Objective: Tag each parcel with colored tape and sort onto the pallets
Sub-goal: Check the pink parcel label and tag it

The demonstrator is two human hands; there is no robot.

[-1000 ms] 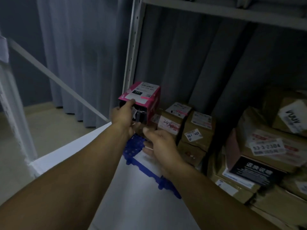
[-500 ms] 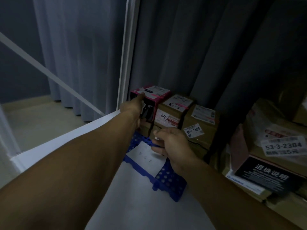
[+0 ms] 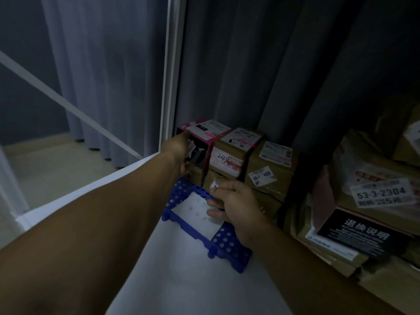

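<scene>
- Our left hand [image 3: 179, 151] is stretched out to 12 o'clock and holds the pink parcel [image 3: 204, 133]. The thumb lies at its near top corner and the fingers curl along its dark front face. The hand hides that corner, so we cannot tell how far the fingers wrap.
- The pink parcel sits at the left end of a row, on top of a lower brown carton [image 3: 196, 173]. It bears a white label and a strip of pink tape [image 3: 210, 134] on its top.
- At its 3 o'clock, touching it, stands a carton with red handwriting [image 3: 229, 155], and beyond that a carton with a numbered sticker [image 3: 268, 169].
- At the parcel's 9 o'clock the white shelf post [image 3: 168, 76] rises just beside it, and a grey curtain [image 3: 102, 76] hangs behind the whole row.
- Our right hand [image 3: 236, 205] hangs at 6 o'clock of the row with its fingers loosely curled and nothing plainly in it. The thumb is just beside a small white sticker [image 3: 214, 185], but we cannot tell whether they touch.
- Under that hand lies the blue pallet [image 3: 227, 244] with a sheet of white paper [image 3: 193, 212] on it. Our left forearm hides the pallet's left edge.
- At 3 o'clock, apart from the row, a loose heap of parcels [image 3: 341, 178] leans, with a black card [image 3: 363, 235] in front of it.
</scene>
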